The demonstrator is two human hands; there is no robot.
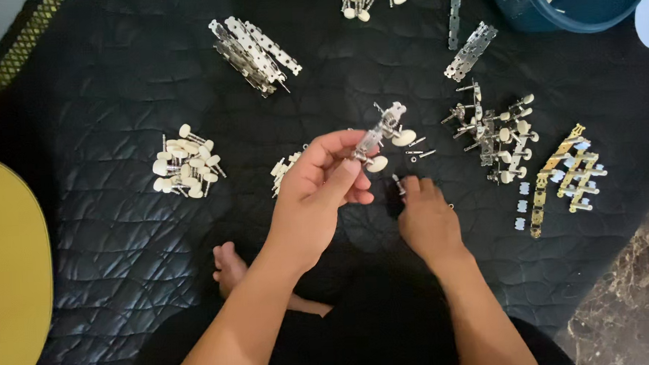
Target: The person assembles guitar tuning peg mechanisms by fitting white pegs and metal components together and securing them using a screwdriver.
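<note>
One view only, from a camera on the person's head, looking almost straight down, near enough that both forearms enter from the bottom edge. It takes in a black quilted mat on the floor, with a blue tub cut by the top edge.

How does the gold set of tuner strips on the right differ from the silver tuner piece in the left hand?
The gold tuner strips are brass-coloured with pale bluish knobs; the silver tuner piece is chrome with cream knobs. The gold ones lie flat on the black mat, several together; the silver one is a single piece held up, pinched by the left hand. Both are metal plates carrying knobbed pegs.
</note>
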